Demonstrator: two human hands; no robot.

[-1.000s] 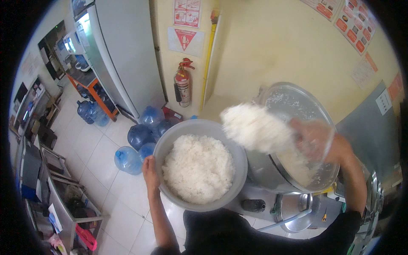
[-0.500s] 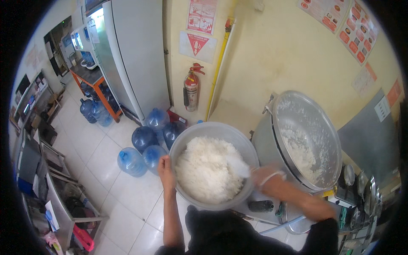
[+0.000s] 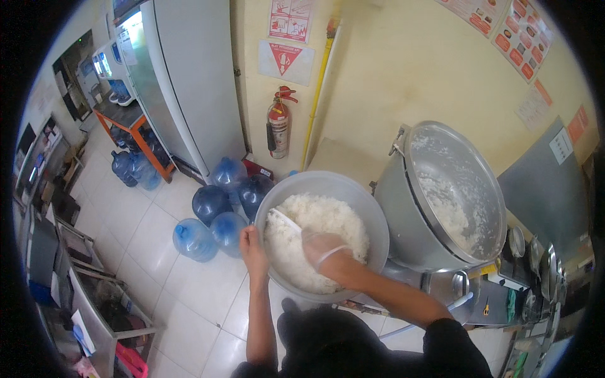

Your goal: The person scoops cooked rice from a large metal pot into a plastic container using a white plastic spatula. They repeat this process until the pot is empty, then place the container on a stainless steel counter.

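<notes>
A large grey basin (image 3: 368,195) full of cooked white rice (image 3: 334,214) is in front of me. My left hand (image 3: 253,252) is closed on the basin's left rim, thumb up by the edge. Over the rice, my right hand (image 3: 324,251) grips a white rice paddle (image 3: 285,219), its blade reaching toward the basin's left wall and touching the rice. A thin clear glove seems to cover this hand, with a pale band at the wrist. Beside the basin on the right stands a big metal pot (image 3: 394,198), grains stuck to its tilted inside.
Blue water jugs (image 3: 211,205) stand on the tiled floor left of the basin. Behind them are a tall fridge (image 3: 195,82) and a wall-hung fire extinguisher (image 3: 278,123). Metal utensils (image 3: 547,271) line the right side. A metal rack (image 3: 116,309) stands far left.
My right hand has swung left from the basin's right rim to over the rice, carrying the paddle to the left side. My left hand still holds the rim.
</notes>
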